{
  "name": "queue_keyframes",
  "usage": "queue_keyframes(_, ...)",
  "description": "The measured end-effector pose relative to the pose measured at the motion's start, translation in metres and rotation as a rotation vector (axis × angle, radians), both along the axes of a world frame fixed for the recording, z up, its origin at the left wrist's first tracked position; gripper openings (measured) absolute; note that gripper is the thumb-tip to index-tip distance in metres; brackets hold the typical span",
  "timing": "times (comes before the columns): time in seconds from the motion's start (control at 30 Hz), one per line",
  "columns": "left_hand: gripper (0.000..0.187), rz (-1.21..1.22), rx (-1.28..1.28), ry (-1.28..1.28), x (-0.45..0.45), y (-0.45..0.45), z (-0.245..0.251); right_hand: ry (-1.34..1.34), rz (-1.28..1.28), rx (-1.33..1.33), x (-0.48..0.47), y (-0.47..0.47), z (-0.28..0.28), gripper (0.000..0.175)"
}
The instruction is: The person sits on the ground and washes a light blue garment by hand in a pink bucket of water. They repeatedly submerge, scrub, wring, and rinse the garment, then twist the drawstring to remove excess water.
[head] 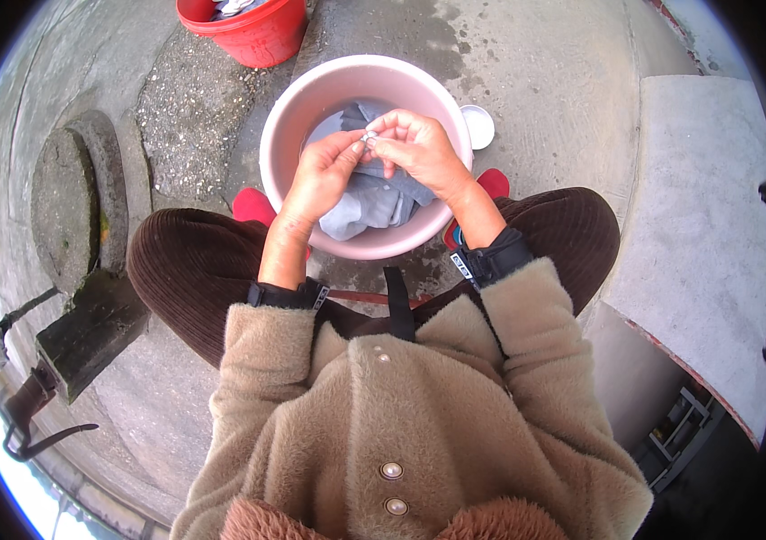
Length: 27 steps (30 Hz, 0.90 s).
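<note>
A pink plastic basin (pixel 280 135) stands on the ground between my feet. Wet grey and blue-grey cloth (pixel 359 209) lies in water inside it. Above the basin, my left hand (pixel 323 165) and my right hand (pixel 423 148) meet at the fingertips. Both pinch a small whitish object (pixel 369 136) between thumb and forefinger; the fingers partly cover it, and its kind cannot be made out. The hands partly hide the cloth below.
A red plastic bucket (pixel 261 35) holding cloth stands at the far left. Beside the basin's right rim sits a small white dish or lid (pixel 478 127). To my left are a round concrete slab (pixel 64 206) and a hand pump (pixel 35 405). A pale slab (pixel 707 223) lies right.
</note>
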<state>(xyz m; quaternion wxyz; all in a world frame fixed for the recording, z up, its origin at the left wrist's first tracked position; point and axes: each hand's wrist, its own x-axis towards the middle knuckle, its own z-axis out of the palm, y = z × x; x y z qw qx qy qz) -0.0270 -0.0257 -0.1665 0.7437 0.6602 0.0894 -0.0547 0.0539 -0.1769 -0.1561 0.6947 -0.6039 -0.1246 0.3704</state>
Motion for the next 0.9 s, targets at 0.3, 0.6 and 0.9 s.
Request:
queue_keyframes(0.3,0.026,0.072,-0.157,0.112,0.001,0.0,-0.001,0.021,0.015,0.037,0.002,0.0,0.003,0.017)
queue_keyframes(0.6,0.023,-0.004,-0.266,0.125,-0.001,0.007,0.002,-0.01,0.117,0.031,0.006,-0.007,0.011,0.015)
queue_keyframes(0.9,0.022,-0.092,-0.249,0.192,-0.002,0.013,0.008,-0.066,0.191,-0.053,0.006,-0.01,0.013,0.016)
